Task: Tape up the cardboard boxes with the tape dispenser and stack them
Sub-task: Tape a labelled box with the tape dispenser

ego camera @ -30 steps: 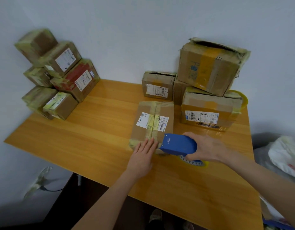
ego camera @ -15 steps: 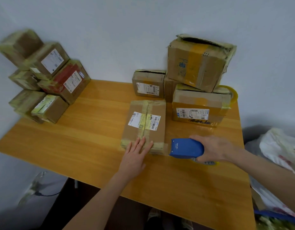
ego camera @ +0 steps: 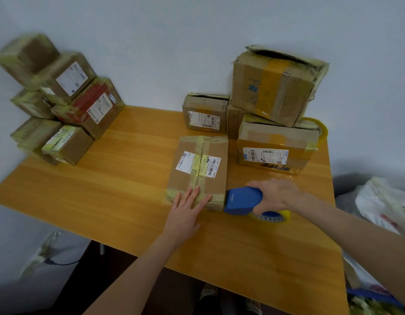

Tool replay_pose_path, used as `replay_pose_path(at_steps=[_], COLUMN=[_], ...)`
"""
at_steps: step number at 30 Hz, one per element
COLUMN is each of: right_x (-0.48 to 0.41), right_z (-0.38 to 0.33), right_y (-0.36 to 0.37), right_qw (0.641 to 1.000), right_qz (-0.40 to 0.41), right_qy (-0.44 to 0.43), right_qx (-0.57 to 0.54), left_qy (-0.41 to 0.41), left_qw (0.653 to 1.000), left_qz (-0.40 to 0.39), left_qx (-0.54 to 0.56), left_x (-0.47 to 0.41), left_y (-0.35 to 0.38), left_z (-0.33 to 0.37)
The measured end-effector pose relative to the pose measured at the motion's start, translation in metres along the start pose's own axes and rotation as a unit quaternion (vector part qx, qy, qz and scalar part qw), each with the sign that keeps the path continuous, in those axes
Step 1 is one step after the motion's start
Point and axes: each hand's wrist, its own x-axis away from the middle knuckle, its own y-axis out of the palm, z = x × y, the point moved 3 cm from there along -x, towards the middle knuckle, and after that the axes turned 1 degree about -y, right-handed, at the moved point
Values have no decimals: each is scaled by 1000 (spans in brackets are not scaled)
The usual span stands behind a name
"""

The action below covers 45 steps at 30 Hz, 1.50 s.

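A flat cardboard box [ego camera: 200, 155] with a white label and a strip of tape down its middle lies on the wooden table [ego camera: 128, 178]. My left hand [ego camera: 185, 212] rests flat on the box's near edge, fingers straight. My right hand [ego camera: 274, 196] grips the blue tape dispenser [ego camera: 242, 201], whose front end touches the box's near right corner. The yellowish tape roll [ego camera: 274, 217] shows under my right hand.
A pile of several taped boxes [ego camera: 60, 103] leans against the wall at the far left. More boxes [ego camera: 276, 87] stand stacked at the back right, with a spare tape roll [ego camera: 319, 130] behind them. White plastic bags [ego camera: 383, 201] lie off the table's right edge.
The dispenser has come back against the box's near right corner after drawing slightly away. My left hand stays on the near edge. The view has shifted.
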Motion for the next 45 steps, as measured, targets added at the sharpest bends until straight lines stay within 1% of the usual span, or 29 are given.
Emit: replay_pose_path(at_steps=[4,5,7,8,10,11,12,13,14,15,16,17,19,21,22,24,25,27,28,30,31,32,34,35,37,39,42,43,45], right_x=[3,4,6,6,4,3,1,0,0,2,2,2,-15,-14,-7,6,9,12,15,18,16,12,2,-4,-17,-22,-24,-24,-24], right_z=[4,8,18,23,28,27,29,31,33,33,34,36,51,51,46,37,36,32,27,-3,-27,-56,-110,-128,-140,-139,-138,-138,-131], right_y=[-6,-8,-10,-10,-2,5,16,28,40,51,62,71,99,100,91,68,62,52,45,33,31,30,37,44,60,70,73,70,64], right_qw=[997,997,994,986,959,938,904,857,800,743,699,676,663,671,686,745,783,866,897,935,950,964,980,985,993,996,996,995,994], right_qz=[17,21,39,51,77,93,106,105,89,70,54,40,33,13,7,12,26,77,116,185,198,194,162,135,86,66,73,79,97], right_qy=[52,62,82,94,119,128,142,163,190,216,235,242,256,257,257,251,246,229,223,173,120,55,-43,-64,-63,-52,-50,-42,-8], right_qx=[47,36,-62,-127,-245,-308,-388,-478,-563,-630,-673,-695,-703,-696,-680,-619,-571,-438,-363,-249,-210,-172,-109,-89,-52,-27,-31,-37,-49], left_qy=[5,5,6,6,5,5,8,10,12,13,15,17,20,18,17,9,-3,-41,-55,-57,-47,-37,-19,-10,-1,4,15,6,-39], left_qw=[1000,1000,1000,1000,1000,1000,1000,1000,1000,1000,1000,1000,999,999,998,992,984,959,954,968,977,984,994,997,1000,999,997,995,992], left_qz=[-5,-1,0,-2,-8,-12,-16,-18,-18,-18,-17,-17,-20,-25,-25,-24,-20,16,48,104,109,96,53,30,4,6,19,28,41], left_qx=[2,2,-2,-3,-4,-3,-3,-2,2,7,13,16,22,40,56,122,176,282,292,221,179,147,93,64,25,38,80,93,113], left_x=[1,1,1,0,0,0,-1,-1,-1,-1,-1,-1,-1,-2,-2,-2,-2,0,0,1,1,1,2,3,4,4,3,4,5], left_y=[0,-1,-2,-2,-2,-3,-3,-2,-2,-1,0,0,0,0,-1,-4,-6,-13,-15,-19,-20,-20,-15,-10,-3,4,7,7,6], left_z=[0,0,0,0,1,1,0,0,0,-1,-1,-2,-2,-3,-3,-4,-5,-11,-16,-21,-21,-19,-17,-17,-21,-25,-27,-31,-43])
